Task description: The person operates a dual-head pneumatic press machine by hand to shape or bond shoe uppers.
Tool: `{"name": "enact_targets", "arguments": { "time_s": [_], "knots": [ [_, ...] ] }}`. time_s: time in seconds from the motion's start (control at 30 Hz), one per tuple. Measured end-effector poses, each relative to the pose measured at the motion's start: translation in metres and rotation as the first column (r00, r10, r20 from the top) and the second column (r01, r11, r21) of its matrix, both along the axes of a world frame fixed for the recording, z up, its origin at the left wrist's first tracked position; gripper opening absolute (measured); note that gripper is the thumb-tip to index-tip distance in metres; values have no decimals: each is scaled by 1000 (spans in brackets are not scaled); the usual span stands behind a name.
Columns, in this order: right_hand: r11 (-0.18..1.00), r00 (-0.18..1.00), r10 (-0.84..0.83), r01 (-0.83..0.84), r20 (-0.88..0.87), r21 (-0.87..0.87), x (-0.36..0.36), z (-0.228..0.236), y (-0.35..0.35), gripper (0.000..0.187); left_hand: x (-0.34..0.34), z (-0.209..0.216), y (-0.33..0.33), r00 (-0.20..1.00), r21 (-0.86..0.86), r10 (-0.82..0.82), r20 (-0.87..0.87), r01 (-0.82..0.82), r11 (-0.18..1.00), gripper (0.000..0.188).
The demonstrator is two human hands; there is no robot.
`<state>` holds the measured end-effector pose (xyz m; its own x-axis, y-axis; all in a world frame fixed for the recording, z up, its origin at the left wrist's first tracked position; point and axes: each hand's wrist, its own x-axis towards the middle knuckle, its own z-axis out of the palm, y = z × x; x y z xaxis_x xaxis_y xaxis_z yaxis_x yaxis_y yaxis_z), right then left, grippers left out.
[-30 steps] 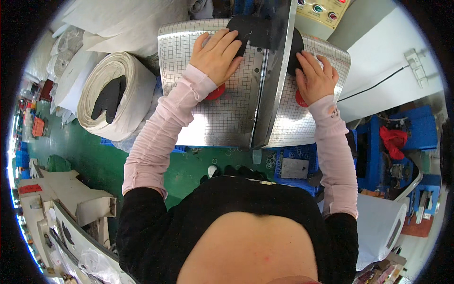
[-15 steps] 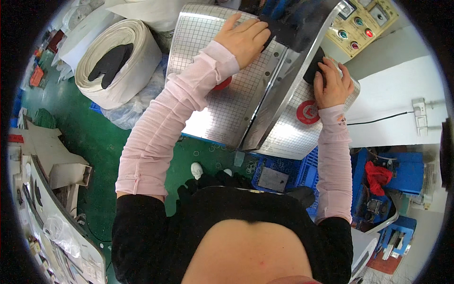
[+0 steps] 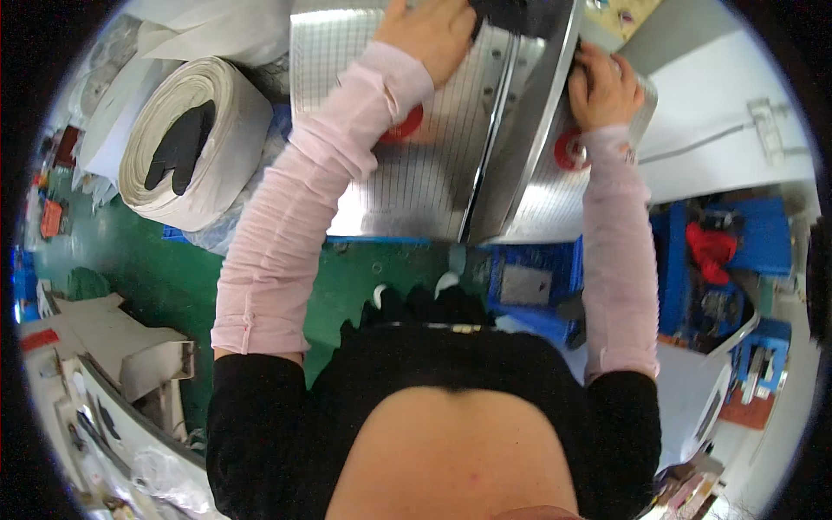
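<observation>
Fingers (image 3: 600, 68): right hand (image 3: 608, 91) parted, left hand (image 3: 431, 39) unclear; black piece (image 3: 507, 14): direction, long axis unclear.

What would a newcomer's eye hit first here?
Probably the shiny metal surface at upper centre, with a metal panel between the left hand and right hand. Then the pink sleeves running below both hands, and the thick off-white roll at upper left with a dark piece on top.
</observation>
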<state>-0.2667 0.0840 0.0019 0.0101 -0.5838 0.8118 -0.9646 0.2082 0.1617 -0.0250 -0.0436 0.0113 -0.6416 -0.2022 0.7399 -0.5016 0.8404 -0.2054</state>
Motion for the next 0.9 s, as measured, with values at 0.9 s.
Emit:
{"name": "enact_targets", "arguments": {
  "time_s": [0.9],
  "knots": [
    [994,994,106,-105,36,-21,16,19,1,17,10,12,10,998,57,32,45,-34,998,42]
  ]
}}
